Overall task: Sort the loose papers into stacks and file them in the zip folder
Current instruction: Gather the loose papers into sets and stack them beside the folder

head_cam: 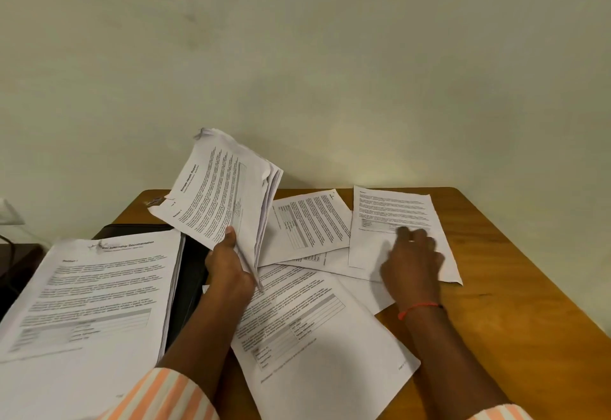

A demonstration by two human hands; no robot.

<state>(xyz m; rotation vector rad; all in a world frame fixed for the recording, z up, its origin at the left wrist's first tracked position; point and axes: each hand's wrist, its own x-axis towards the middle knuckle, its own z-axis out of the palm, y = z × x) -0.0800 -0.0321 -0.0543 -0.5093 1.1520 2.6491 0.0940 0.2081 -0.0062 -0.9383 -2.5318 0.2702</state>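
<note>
Left hand (228, 262) grips the paper bundle (228, 188), raised just right of the zip folder (190, 274), freeing my right hand (411, 262), uncurled, to press a loose sheet (390, 211) farther right, likely for pickup.

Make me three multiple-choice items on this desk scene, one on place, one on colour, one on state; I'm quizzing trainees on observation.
1. Where does the big stack lie?
A. on the black folder, at the left
B. on the floor
C. on a chair
2. What colour is the thread on the right wrist?
A. blue
B. red
C. green
3. How is the bundle in the left hand?
A. zipped away
B. lying flat
C. held up

Answers: 1 A, the folder's dark edge shows beside it; 2 B, plainly red; 3 C, fingers grip it, tilted in the air.
</note>
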